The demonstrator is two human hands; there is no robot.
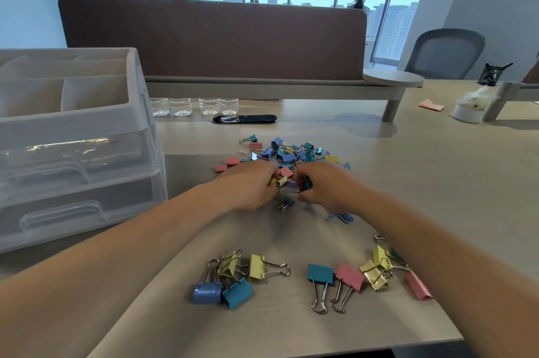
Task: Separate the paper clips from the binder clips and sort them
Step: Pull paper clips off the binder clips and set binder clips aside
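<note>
Working at the near edge of the pile point(287, 153), we curl our left hand point(250, 187) round a yellow clip point(279, 181) and pinch a teal clip point(306, 182) with our right hand point(325, 187), seemingly to pull tangled pieces apart. Big binder clips point(233, 279) lie at six o'clock, close to us, likely kept apart as sorted; blue paper clips point(339, 217) sit at four o'clock of the hands. The organizer point(73, 124) stands at nine o'clock.
</note>
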